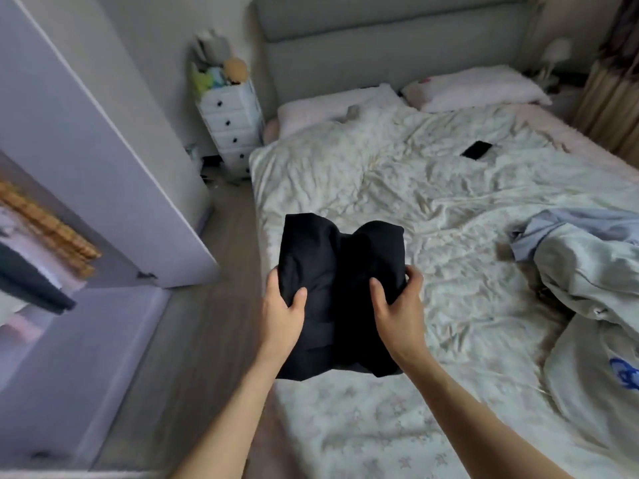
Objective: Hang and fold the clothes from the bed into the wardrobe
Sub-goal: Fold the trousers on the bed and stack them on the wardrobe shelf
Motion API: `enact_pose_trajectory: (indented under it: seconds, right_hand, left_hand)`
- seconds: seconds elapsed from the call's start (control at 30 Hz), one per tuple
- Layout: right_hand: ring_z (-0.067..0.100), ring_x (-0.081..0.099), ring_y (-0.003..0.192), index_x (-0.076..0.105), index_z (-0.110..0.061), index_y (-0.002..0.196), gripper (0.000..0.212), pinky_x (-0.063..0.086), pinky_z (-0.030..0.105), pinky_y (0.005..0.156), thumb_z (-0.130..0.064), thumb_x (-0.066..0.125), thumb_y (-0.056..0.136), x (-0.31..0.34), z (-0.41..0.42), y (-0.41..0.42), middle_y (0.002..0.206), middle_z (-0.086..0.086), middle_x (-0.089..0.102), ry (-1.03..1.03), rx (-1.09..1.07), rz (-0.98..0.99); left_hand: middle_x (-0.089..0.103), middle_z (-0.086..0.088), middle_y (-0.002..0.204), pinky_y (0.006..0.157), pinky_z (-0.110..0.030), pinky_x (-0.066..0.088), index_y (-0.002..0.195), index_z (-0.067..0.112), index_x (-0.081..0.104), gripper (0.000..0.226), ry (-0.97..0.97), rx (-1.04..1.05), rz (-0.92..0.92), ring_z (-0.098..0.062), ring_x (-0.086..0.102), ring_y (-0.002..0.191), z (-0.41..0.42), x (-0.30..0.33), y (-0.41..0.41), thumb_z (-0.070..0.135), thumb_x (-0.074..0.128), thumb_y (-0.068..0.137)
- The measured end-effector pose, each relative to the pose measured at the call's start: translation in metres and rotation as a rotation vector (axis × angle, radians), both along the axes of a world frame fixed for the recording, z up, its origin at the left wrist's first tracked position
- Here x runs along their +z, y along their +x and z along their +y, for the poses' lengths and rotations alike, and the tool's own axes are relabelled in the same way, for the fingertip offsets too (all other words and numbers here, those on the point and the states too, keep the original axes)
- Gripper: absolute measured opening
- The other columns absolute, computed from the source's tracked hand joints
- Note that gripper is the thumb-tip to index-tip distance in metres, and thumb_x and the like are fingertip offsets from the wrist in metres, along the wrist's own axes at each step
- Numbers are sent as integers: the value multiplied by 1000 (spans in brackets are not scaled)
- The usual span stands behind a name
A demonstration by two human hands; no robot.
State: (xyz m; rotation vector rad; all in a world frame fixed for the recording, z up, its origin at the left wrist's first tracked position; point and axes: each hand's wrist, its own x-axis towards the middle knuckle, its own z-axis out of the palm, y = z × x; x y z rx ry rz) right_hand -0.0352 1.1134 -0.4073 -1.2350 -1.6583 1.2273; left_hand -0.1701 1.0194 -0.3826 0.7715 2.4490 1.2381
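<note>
I hold the folded black garment (340, 295) in both hands, lifted clear of the bed (432, 209) over its near left edge. My left hand (281, 314) grips the garment's left side with the thumb pressed on top and the fingers underneath; my right hand (399, 305) grips the right side the same way. So both grips are closed on cloth, not wide, with the bundle stretched between them.

The risks, as I judge them, come from the fold itself. The far end of the garment bulges in two loose humps and nothing pins it. If I tilt the bundle or loosen one thumb while I turn, the layers could slide and the fold could open, and I would have to refold. The lower edge hangs past my wrists, so it could droop and drag.

The wardrobe (38, 271) stands to the left of the bed, and its open door (114, 160) juts out between the two. Swinging the garment left, I could brush that door edge and knock the fold apart.

More clothes, a pale grey and blue pile (584, 264), lie on the right side of the bed, well apart from my hands. A dark phone (477, 150) lies further up the bed.
</note>
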Motion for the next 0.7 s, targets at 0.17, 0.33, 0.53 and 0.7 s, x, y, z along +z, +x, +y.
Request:
enact_pose_trajectory:
  seconds: [0.17,0.33,0.53,0.7]
  right_hand:
    - [14,57,94,34,-14,127,43,45,28,79,-26,56,92,83,-136,-87,105,-7,54,122,161,151]
    - [13,60,100,30,-38,115,36,49,36,86,-33,55,91,151,-243,-159,112,-7,58,184,269,264]
    - [15,58,106,30,-27,132,47,47,38,91,-35,53,91,221,-315,-225,121,-11,53,325,381,328]
    - [13,55,112,27,-28,138,52,47,37,93,-34,52,93,238,-339,-272,134,-9,48,385,478,417]
  left_hand:
    - [55,-6,130,95,-37,43,136,13,36,52,84,136,188,-28,51,118,-152,87,-58,33,55,93]
    - [60,-7,115,82,-39,50,125,13,40,45,57,291,418,-31,58,104,-267,165,-114,42,52,93]
    - [54,-13,122,85,-37,50,125,4,43,50,115,467,656,-31,56,111,-344,220,-162,42,49,93]
    - [53,-10,125,85,-36,52,129,4,42,50,185,571,685,-27,56,111,-372,235,-193,39,48,93]
